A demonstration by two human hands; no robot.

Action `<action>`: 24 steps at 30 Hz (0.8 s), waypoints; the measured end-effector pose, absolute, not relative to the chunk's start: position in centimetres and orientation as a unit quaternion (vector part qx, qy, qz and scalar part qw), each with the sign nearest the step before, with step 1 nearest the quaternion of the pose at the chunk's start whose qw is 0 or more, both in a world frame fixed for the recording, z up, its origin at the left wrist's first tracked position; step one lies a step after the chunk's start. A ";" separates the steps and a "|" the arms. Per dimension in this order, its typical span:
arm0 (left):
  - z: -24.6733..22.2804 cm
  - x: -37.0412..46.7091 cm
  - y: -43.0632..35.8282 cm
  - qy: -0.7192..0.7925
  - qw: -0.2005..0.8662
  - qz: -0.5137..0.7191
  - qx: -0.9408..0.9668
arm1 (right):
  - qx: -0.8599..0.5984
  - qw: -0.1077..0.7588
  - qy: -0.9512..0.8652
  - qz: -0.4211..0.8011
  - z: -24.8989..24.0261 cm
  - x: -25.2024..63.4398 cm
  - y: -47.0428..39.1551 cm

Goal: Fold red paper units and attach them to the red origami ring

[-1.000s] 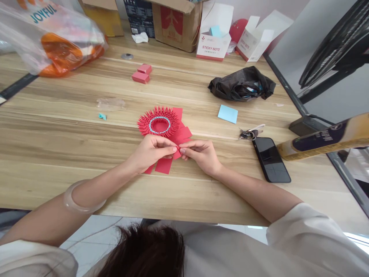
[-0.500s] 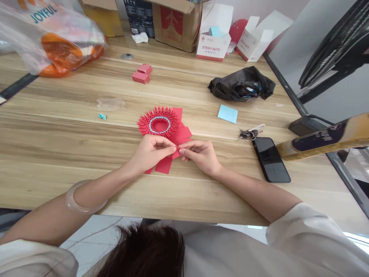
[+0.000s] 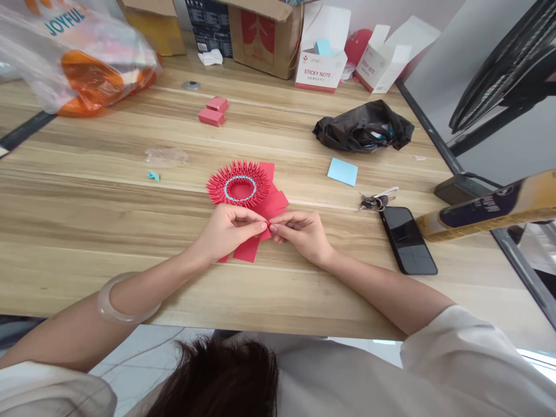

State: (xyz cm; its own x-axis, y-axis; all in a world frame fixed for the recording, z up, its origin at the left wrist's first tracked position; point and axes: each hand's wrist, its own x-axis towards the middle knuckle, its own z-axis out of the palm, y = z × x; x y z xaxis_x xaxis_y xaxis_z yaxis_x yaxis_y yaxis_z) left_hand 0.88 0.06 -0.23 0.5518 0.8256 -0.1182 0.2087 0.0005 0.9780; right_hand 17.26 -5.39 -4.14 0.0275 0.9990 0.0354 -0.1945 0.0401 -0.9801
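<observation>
My left hand [image 3: 232,230] and my right hand [image 3: 302,233] meet just in front of a ring of folded paper. Between the thumbs and fingertips of both is a small folded piece of red paper, mostly hidden by the fingers. The ring [image 3: 217,186] is made of many pointed red paper pieces, with a light-blue line around its inner edge. It lies on the table beyond my left hand. Loose red paper sheets [image 3: 247,250] are spread under and around my fingers, partly covered by the hands and the ring.
Left of the ring lie a small teal folded piece [image 3: 153,175] and a clear plastic wrapper [image 3: 165,157]. Two red paper blocks [image 3: 212,117] sit farther back. To the right are a blue pad [image 3: 343,172], a black bag [image 3: 364,127], keys [image 3: 374,201] and a phone [image 3: 408,240].
Both hands stay in almost the same place, with only a slight shift of the fingertips around the small red paper. Everything else on the table looks unmoved.
</observation>
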 end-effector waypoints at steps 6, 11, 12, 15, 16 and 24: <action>-0.4 0.9 0.1 0.394 0.591 0.253 0.656 | -0.441 0.565 -0.458 0.526 -4.1 17.2 -5.4; -0.3 0.9 0.1 0.398 0.580 0.249 0.666 | -0.441 0.562 -0.465 0.523 -4.1 17.2 -5.5; -0.3 0.9 0.1 0.397 0.576 0.247 0.671 | -0.442 0.560 -0.467 0.523 -4.1 17.2 -5.5; -0.1 0.9 0.1 0.398 0.556 0.247 0.687 | -0.442 0.554 -0.470 0.526 -3.9 17.2 -5.5; 0.0 0.8 0.1 0.398 0.549 0.249 0.692 | -0.444 0.554 -0.468 0.526 -3.9 17.3 -5.5; -0.1 0.8 -0.2 0.363 0.483 0.264 0.751 | -0.457 0.516 -0.488 0.535 -3.5 17.5 -5.4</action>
State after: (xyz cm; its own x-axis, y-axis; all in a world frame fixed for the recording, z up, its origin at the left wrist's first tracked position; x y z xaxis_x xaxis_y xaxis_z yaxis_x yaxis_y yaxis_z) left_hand 0.81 -0.22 -0.12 0.5968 0.8011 0.0463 0.2900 -0.2692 0.9184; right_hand 17.49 -5.42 -3.50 -0.0502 0.9986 0.0148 -0.1060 0.0094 -0.9943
